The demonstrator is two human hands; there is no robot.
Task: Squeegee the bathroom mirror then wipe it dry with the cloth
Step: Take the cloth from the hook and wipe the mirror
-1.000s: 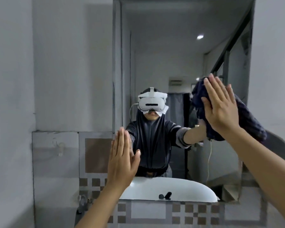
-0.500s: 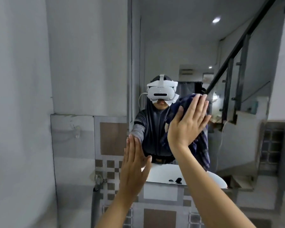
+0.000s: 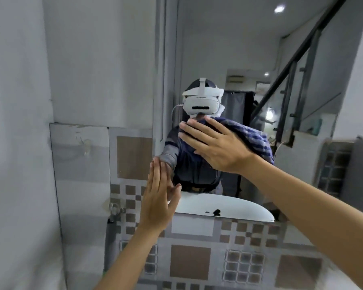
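The bathroom mirror (image 3: 228,49) hangs on the wall ahead and reflects a person wearing a white headset. My right hand (image 3: 216,146) lies flat with its fingers spread, pressing a dark blue checked cloth (image 3: 252,136) against the glass near the mirror's middle. The cloth bunches out past the hand's upper right side. My left hand (image 3: 158,197) rests flat and open against the mirror's lower left edge, fingers together and pointing up, holding nothing. No squeegee is in view.
Below the mirror runs a wall of brown and grey patterned tiles (image 3: 190,262). A tap (image 3: 113,210) sits low on the left. A white basin (image 3: 224,208) and a dark stair railing (image 3: 298,65) appear only as reflections. Plain white walls stand to the left.
My right hand has swept the cloth across the glass from the mirror's right side toward its middle and turned its fingers leftward. My left hand stays flat at the mirror's left edge.
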